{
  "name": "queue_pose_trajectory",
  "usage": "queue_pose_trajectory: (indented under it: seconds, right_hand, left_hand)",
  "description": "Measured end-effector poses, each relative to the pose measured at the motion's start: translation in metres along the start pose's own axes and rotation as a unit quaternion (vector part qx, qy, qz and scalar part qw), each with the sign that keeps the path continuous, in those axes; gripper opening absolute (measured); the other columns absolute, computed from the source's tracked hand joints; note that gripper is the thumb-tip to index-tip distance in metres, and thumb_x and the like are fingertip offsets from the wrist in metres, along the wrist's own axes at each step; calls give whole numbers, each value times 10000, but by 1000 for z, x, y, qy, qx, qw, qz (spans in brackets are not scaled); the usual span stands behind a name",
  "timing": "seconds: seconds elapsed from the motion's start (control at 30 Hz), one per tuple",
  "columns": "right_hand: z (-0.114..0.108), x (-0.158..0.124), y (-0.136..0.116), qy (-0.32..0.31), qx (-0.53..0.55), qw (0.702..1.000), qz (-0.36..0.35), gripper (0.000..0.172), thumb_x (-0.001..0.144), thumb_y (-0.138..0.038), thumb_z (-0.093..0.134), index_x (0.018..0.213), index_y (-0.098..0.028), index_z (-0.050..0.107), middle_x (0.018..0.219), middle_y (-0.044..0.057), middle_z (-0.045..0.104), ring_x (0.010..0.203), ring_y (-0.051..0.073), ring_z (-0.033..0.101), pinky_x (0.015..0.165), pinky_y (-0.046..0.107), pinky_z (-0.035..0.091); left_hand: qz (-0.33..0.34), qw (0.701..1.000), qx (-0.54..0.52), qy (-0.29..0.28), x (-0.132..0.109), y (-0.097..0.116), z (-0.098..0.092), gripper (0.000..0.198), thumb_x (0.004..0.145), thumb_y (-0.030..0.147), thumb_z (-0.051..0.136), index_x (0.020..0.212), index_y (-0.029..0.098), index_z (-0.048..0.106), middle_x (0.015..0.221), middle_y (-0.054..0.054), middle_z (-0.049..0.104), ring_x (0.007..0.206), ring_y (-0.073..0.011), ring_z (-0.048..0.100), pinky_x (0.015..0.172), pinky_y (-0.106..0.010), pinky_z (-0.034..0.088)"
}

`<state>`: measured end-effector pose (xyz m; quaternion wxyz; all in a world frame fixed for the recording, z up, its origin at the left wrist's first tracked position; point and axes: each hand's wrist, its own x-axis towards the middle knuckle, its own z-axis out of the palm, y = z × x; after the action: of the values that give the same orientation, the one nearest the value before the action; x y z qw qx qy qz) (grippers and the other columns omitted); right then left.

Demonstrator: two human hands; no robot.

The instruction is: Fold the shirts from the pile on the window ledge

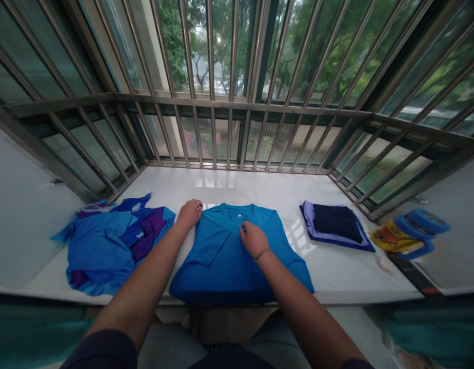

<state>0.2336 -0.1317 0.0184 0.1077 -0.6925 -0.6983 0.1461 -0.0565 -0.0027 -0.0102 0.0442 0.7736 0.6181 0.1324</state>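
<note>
- Bars (240, 106) stretch right across the far side, trees (175, 61) green behind them.
- Sill (237, 182) below, white and glossy, carrying the whole scene.
- Shirt (237, 271) in the middle, blue, laid flat at the near edge of the sill, collar pointing to the window side, one sleeve folded in over the front on the left.
- Heap (102, 241) of clothes over to the left, crumpled blues and purple, partly behind the left forearm.
- Stack (335, 223) on the right, neatly folded, dark navy piece on top of lilac.
- Tub (398, 238) at far right, yellow and blue, beyond the stack.
- Right hand (254, 240) over the shirt's chest, just below the collar, fingers curled; whether that grip pinches cloth, I cannot tell.
- Left hand (189, 214) at the shirt's left shoulder, fingers bent; its grip cannot be read either.
- Bracelet (262, 254), thin, around the right wrist.
</note>
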Motion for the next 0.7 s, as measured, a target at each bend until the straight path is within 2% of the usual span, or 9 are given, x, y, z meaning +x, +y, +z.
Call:
queue_pose_trajectory:
  seconds: [0.1, 0.2, 0.3, 0.4, 0.47, 0.57, 0.7]
  right_hand:
    - [-1, -24, 4, 7, 0, 999, -41, 221, 1112, -342, 551, 1073, -216, 729, 1096, 85, 793, 1049, 239, 718, 869, 307, 462]
    - [-3, -46, 22, 38, -3, 997, -68, 281, 1124, -354, 523, 978, -215, 720, 1005, 70, 780, 983, 231, 706, 860, 308, 455]
    - [-7, -56, 50, 67, -16, 997, -41, 299, 1125, -356, 510, 962, -212, 715, 981, 68, 773, 942, 227, 704, 836, 310, 453]
    - [-8, -56, 67, 50, -37, 998, -16, 236, 1104, -375, 566, 1068, -205, 726, 1025, 71, 778, 963, 231, 709, 840, 312, 458]
    - [-8, -52, 68, 31, -53, 998, -20, 237, 1086, -396, 612, 1173, -203, 717, 1108, 83, 779, 1014, 240, 713, 858, 313, 465]
    - [-5, -43, 59, 20, -83, 996, -8, 290, 1076, -425, 629, 1244, -200, 697, 1214, 116, 762, 1088, 271, 709, 882, 334, 481]
    - [-3, -29, 49, 17, -110, 993, 27, 262, 1109, -367, 531, 1186, -184, 703, 1205, 170, 760, 1098, 298, 706, 906, 374, 492]
  left_hand:
    - [46, 999, -5, 1, -13, 17, -4, 252, 1054, 261, 515, 1125, 203, 749, 1147, -128, 747, 1121, -279, 672, 996, -389, 516]
    - [91, 996, -10, -8, -30, 31, -7, 214, 1045, 273, 564, 1102, 224, 764, 1117, -111, 758, 1111, -271, 681, 996, -381, 512]
    - [140, 990, -22, -18, -51, 49, -5, 181, 1042, 282, 606, 1083, 228, 774, 1136, -102, 766, 1116, -265, 684, 999, -381, 512]
    - [174, 984, -27, -24, -73, 76, 2, 202, 1043, 368, 648, 1089, 210, 766, 1149, -118, 760, 1110, -292, 679, 974, -410, 519]
    - [164, 986, -16, -37, -85, 96, 9, 251, 1026, 430, 678, 1103, 204, 754, 1164, -140, 747, 1128, -327, 670, 955, -435, 522]
    - [123, 991, -5, -57, -92, 120, 18, 260, 1028, 425, 657, 1114, 195, 742, 1192, -185, 724, 1170, -369, 655, 951, -470, 519]
    - [96, 993, 4, -64, -90, 130, 20, 256, 1069, 321, 522, 1104, 203, 746, 1178, -200, 726, 1157, -352, 662, 947, -464, 523]
